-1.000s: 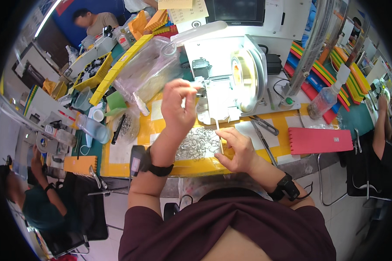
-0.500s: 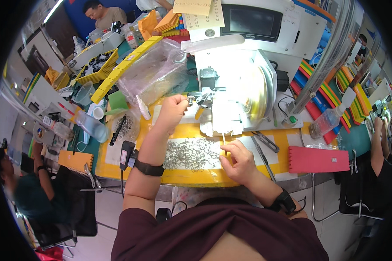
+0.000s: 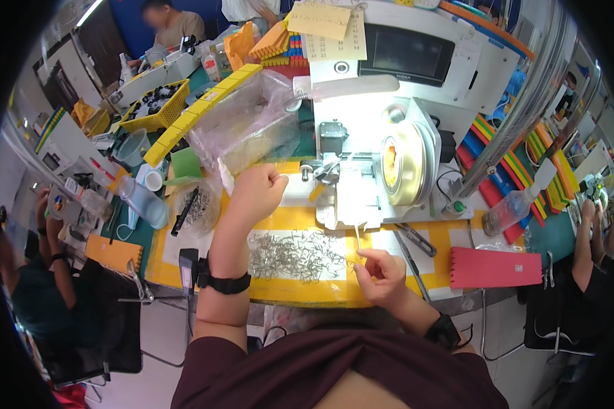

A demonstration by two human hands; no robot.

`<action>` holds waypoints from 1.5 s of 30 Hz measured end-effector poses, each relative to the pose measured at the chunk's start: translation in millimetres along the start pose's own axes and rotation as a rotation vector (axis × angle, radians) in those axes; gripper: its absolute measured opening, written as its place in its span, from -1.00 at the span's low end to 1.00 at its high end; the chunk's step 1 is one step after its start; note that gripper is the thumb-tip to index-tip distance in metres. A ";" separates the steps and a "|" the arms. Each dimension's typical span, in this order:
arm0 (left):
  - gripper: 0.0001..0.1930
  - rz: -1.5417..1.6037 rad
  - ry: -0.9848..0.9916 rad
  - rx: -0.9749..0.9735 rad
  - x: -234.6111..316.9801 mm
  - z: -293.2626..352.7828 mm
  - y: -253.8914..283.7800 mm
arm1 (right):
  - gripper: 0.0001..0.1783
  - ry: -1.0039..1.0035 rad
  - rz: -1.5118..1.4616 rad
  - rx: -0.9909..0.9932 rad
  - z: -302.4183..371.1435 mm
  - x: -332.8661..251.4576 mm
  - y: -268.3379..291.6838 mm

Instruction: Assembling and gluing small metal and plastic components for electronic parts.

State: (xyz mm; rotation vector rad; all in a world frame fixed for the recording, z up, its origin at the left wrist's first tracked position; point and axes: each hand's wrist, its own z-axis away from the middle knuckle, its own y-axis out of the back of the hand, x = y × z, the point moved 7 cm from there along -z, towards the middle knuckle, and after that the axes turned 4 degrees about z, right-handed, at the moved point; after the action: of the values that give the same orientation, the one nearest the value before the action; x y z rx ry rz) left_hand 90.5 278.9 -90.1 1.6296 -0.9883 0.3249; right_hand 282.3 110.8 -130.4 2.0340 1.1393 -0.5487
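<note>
My left hand [image 3: 258, 195], its fingers curled closed, hovers just left of a small metal knob [image 3: 305, 172] on the white machine [image 3: 351, 204]. A gap separates hand and knob; what the curled fingers hold, if anything, is hidden. At the table's front, the thumb and forefinger of my right hand [image 3: 381, 274] pinch a small bent metal wire piece. A thin pale strip [image 3: 359, 236] slants from the machine's front edge just above this hand. Between my hands, many bent metal wire pieces [image 3: 290, 255] lie scattered on white paper.
A clear tub [image 3: 205, 215] of small metal parts stands left, beside a clear plastic bottle [image 3: 143, 202]. Right of my right hand lie a grey-handled cutter [image 3: 416, 240], a slim dark tool [image 3: 408, 258] and a red folder-like piece [image 3: 496, 266]. A reel [image 3: 397, 163] sits on the machine.
My left hand has come off the knob, moving left and down. My right hand has drawn slightly toward me, away from the pale strip, with a wire piece showing at its fingertips.
</note>
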 end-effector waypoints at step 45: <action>-0.68 -0.169 -0.063 -0.349 33.3 32.7 -15.7 | -0.86 -0.196 -0.353 -0.131 4.4 17.4 -1.6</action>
State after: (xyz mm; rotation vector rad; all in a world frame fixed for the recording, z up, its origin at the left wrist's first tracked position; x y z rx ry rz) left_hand 113.1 235.2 -88.7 1.3978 -0.8906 -0.0156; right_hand 289.8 117.5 -145.3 1.6364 1.3819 -0.8061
